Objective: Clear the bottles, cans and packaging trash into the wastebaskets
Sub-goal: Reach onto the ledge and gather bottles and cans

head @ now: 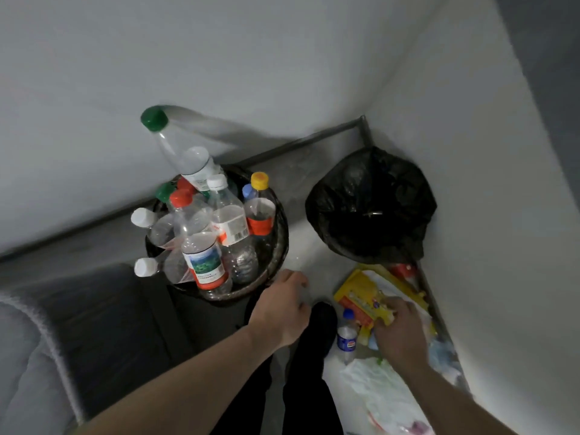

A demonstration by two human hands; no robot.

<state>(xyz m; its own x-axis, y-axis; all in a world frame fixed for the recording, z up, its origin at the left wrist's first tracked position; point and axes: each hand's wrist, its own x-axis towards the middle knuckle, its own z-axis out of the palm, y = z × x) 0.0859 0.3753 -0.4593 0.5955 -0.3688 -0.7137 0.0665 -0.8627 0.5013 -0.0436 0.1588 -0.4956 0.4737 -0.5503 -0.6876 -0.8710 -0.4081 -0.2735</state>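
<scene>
The yellow snack package [361, 296] lies on the floor [301, 243] in the narrow strip along the right wall [489, 215], part of a trash pile wedged against the baseboard. The right hand [400, 331] is on it, fingers curled over its near edge, seemingly to lift it clear of the white paper beneath; whether the grip has fully closed cannot be told. Just beside that hand, toward the person's dark shoe [323, 321], a small blue-capped Pepsi bottle [346, 335] stands upright, and crumpled white tissue [373, 384] lies nearer the person.

The left hand [282, 309] hovers apart from the right, holding nothing, fingers loosely bent near the near rim of the round wastebasket [279, 246]. That basket is heaped above its rim with plastic bottles [229, 224], some leaning outward, so it probably has little room left, and a careless drop could topple them. The black-bagged wastebasket [370, 205] in the corner, just past the pile, looks the likelier target for packaging.

Open room is tight: the floor gap between the two baskets is the only lane, hemmed by the wall at right and a dark sofa [103, 324] at left.
</scene>
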